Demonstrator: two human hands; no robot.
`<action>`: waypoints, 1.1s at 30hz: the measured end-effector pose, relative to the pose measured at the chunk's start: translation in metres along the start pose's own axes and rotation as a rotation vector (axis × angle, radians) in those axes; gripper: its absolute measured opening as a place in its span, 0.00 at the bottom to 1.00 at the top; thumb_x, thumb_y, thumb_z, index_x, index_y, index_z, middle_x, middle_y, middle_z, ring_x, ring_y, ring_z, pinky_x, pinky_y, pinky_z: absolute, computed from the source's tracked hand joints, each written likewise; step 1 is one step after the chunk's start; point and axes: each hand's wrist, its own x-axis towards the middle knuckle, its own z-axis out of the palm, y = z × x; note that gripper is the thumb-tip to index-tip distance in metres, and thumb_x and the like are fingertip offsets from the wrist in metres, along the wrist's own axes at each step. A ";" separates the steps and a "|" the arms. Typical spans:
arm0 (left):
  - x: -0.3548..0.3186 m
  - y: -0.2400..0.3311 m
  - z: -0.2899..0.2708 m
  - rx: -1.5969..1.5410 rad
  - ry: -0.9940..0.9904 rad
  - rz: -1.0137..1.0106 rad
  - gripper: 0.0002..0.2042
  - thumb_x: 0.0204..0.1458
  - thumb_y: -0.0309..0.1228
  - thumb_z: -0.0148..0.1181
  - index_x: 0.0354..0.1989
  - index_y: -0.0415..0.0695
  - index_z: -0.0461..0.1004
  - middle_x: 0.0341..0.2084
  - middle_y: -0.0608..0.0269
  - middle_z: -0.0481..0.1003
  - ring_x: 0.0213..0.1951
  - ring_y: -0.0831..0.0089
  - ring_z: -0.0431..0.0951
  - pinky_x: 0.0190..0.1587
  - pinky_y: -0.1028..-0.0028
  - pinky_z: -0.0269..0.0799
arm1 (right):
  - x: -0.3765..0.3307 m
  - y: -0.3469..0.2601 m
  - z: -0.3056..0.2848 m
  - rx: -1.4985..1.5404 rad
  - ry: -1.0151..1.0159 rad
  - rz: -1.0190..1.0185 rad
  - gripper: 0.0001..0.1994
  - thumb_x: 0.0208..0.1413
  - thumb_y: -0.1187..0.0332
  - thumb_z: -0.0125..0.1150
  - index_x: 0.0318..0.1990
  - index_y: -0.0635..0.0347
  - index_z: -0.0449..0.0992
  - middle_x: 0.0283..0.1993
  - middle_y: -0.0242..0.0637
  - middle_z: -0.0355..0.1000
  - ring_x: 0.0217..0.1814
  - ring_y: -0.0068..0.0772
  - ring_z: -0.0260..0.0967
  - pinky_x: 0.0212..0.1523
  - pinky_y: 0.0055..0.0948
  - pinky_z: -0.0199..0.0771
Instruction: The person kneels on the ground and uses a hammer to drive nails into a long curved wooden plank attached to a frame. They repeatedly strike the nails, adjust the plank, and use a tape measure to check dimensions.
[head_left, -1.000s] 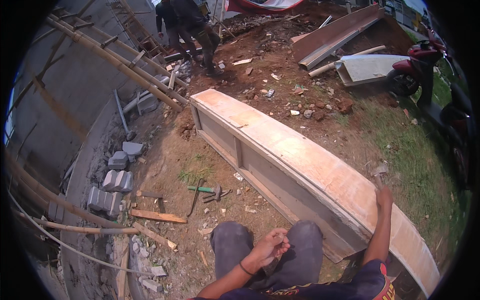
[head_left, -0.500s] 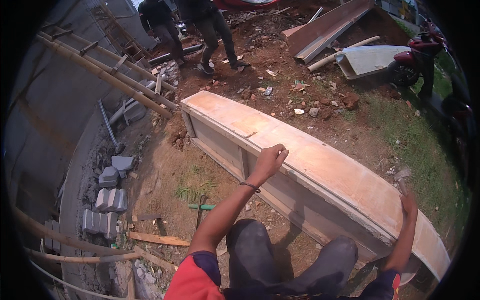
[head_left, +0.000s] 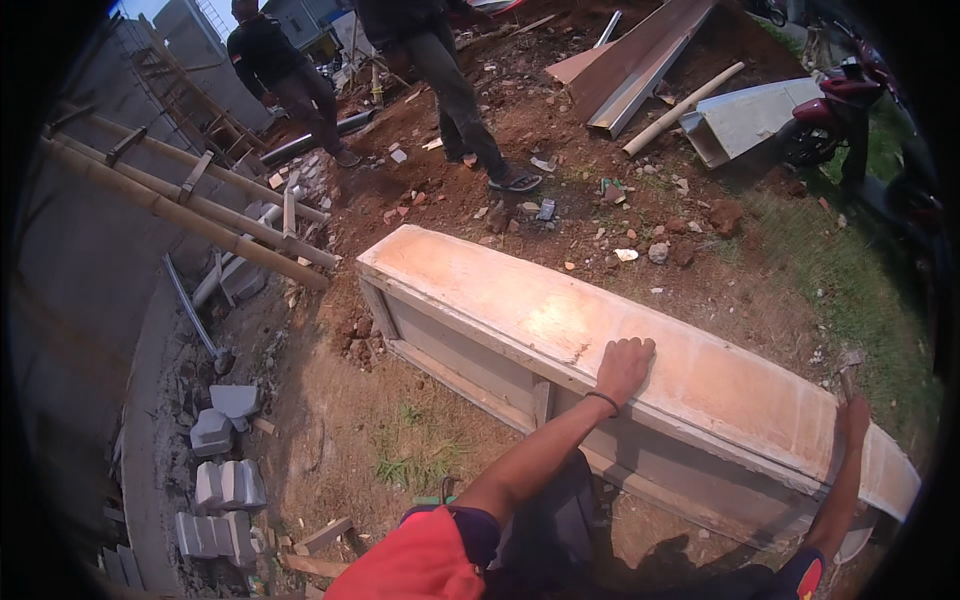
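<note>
A long wooden formwork panel (head_left: 480,290) stands on its edge across the ground before me, its pale orange-stained face up and its framed side toward me. My left hand (head_left: 624,372) rests on that upper face near the close edge, its fingers curled; whatever they hold, if anything, is hidden. Toward the panel's right end, my right hand (head_left: 853,420) grips a short-handled tool (head_left: 849,372), its greyish head pointing away from me. The head is too blurred to name its kind.
Bamboo poles (head_left: 190,215) lean at the left, near grey concrete blocks (head_left: 228,485) by a wall. Another person's leg (head_left: 460,100) is beyond the panel, with a second person (head_left: 285,80) farther left. A red motorcycle (head_left: 840,115), a bamboo pole (head_left: 685,108) and boards (head_left: 650,65) are far right.
My left hand has moved right along the panel. My right hand, still gripping the tool, appears farther right. The view has shifted, and the nearer person beyond the panel has stepped right.
</note>
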 end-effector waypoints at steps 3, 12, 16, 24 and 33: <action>0.002 0.000 -0.005 -0.072 -0.001 -0.013 0.06 0.53 0.29 0.47 0.35 0.44 0.71 0.24 0.55 0.73 0.30 0.57 0.76 0.31 0.58 0.67 | -0.006 -0.100 -0.019 0.114 -0.076 -0.039 0.18 0.50 0.62 0.63 0.45 0.65 0.73 0.41 0.55 0.74 0.46 0.59 0.72 0.46 0.52 0.72; 0.000 -0.004 -0.005 -0.126 0.051 0.000 0.06 0.52 0.30 0.48 0.33 0.45 0.71 0.24 0.55 0.73 0.30 0.56 0.76 0.32 0.58 0.67 | -0.042 -0.338 -0.056 0.301 -0.289 -0.344 0.21 0.51 0.57 0.62 0.48 0.62 0.73 0.46 0.54 0.75 0.51 0.55 0.72 0.51 0.50 0.70; 0.001 -0.003 -0.003 -0.141 0.083 0.005 0.06 0.52 0.30 0.49 0.31 0.45 0.72 0.23 0.54 0.74 0.30 0.56 0.76 0.33 0.57 0.68 | -0.044 -0.360 -0.045 0.234 -0.371 -0.348 0.24 0.52 0.53 0.61 0.51 0.61 0.73 0.50 0.53 0.74 0.54 0.54 0.71 0.54 0.48 0.70; 0.002 -0.007 -0.001 -0.225 0.001 0.027 0.09 0.54 0.37 0.54 0.32 0.44 0.74 0.25 0.51 0.75 0.33 0.54 0.77 0.35 0.60 0.71 | -0.057 -0.362 -0.039 0.270 -0.307 -0.333 0.25 0.53 0.51 0.60 0.52 0.60 0.73 0.51 0.52 0.74 0.55 0.52 0.71 0.54 0.48 0.70; -0.038 -0.020 -0.059 -0.009 -0.299 0.317 0.28 0.39 0.52 0.69 0.44 0.47 0.70 0.35 0.57 0.73 0.43 0.57 0.74 0.45 0.58 0.65 | -0.061 -0.359 -0.030 0.220 -0.253 -0.332 0.25 0.53 0.50 0.60 0.50 0.59 0.74 0.50 0.50 0.75 0.54 0.51 0.72 0.53 0.48 0.71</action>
